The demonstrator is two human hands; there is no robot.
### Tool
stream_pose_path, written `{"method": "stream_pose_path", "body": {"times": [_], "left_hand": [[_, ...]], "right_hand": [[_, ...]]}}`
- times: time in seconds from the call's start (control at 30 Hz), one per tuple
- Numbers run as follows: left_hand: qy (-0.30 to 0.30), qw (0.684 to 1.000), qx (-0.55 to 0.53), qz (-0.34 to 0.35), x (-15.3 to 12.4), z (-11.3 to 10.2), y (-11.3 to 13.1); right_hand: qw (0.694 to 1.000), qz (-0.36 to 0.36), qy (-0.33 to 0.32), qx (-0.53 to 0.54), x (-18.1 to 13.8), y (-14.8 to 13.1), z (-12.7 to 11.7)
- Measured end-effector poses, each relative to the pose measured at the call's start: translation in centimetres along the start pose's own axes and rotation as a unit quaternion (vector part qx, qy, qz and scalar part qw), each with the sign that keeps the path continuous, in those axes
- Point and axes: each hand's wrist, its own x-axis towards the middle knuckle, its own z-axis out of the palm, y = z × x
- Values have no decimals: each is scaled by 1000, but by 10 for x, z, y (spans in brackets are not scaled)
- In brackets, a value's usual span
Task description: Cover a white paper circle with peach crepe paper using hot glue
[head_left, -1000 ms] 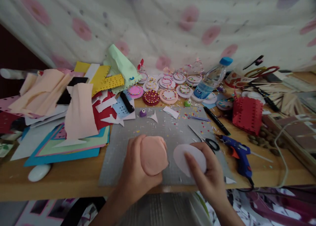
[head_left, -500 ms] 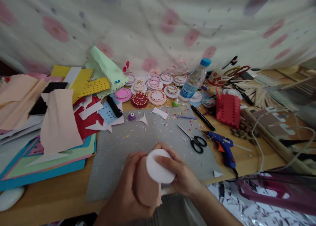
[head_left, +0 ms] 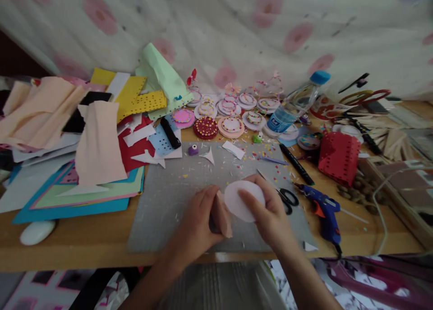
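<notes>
Pairing pieces, I judge
Over the flat grey mat (head_left: 158, 206), my left hand (head_left: 199, 217) grips curved peach paper (head_left: 222, 215), my right hand (head_left: 272, 213) pinches a round white paper disc (head_left: 237, 204); edges likely want aligning

Dim ltg, v. soft shadows, sl. blur, stretched edges

Lower centre of frame: peach paper-covered piece (head_left: 222, 214) in left hand (head_left: 199, 217), face-on one second ago, now turned nearly edge-on. White paper disc (head_left: 238, 201) in right hand (head_left: 273, 213), previously overlapping the piece, now at its right.
</notes>
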Motion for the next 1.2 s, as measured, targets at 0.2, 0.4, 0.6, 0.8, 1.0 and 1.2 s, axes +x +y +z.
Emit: {"method": "stream_pose_path", "body": {"times": [0.2, 0.4, 0.6, 0.8, 1.0, 1.2], "left_hand": [[-2, 1000, 9, -4, -2, 2, 1], [-4, 1000, -6, -25, -4, 0, -2], [1, 998, -27, -51, -7, -2, -1], [-12, 997, -39, -63, -6, -3, 2], [-23, 997, -41, -68, -7, 0, 2], [-4, 985, -147, -94, -13, -5, 1]], "right_hand": [[989, -56, 7, -136, -4, 8, 7], [992, -59, 5, -113, -12, 0, 10], [957, -127, -38, -258, -25, -14, 10], [925, -185, -73, -324, -29, -23, 10], [926, -190, -75, -318, -28, -21, 16], [931, -147, 1, -335, -7, -4, -6]]}}
